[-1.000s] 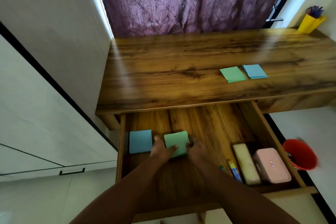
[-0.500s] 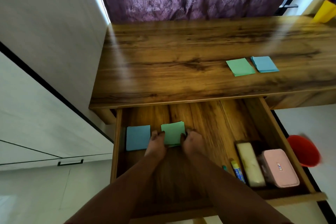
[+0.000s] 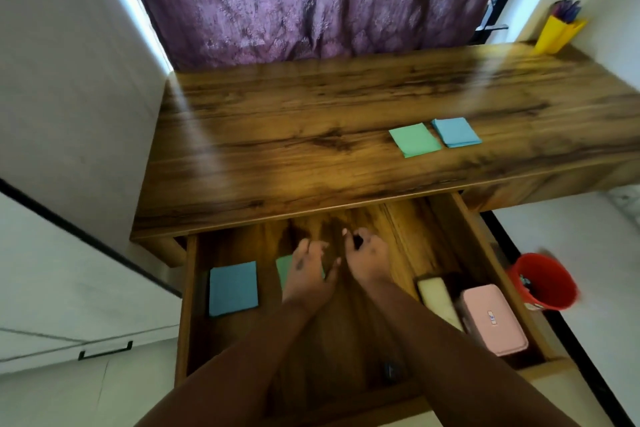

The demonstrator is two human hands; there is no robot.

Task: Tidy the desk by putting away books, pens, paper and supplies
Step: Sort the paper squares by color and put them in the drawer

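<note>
While both hands are hovering with loose, empty grips, left hand [image 3: 309,276] over the green pad [image 3: 283,269] inside the drawer [image 3: 481,229], right hand [image 3: 367,253] beside it, careless lifting is risking shifting that pad.

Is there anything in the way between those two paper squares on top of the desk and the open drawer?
Nothing visible. The green pad and blue pad lie alone on the desk top, and the drawer below stands open with bare floor between its contents.
</note>
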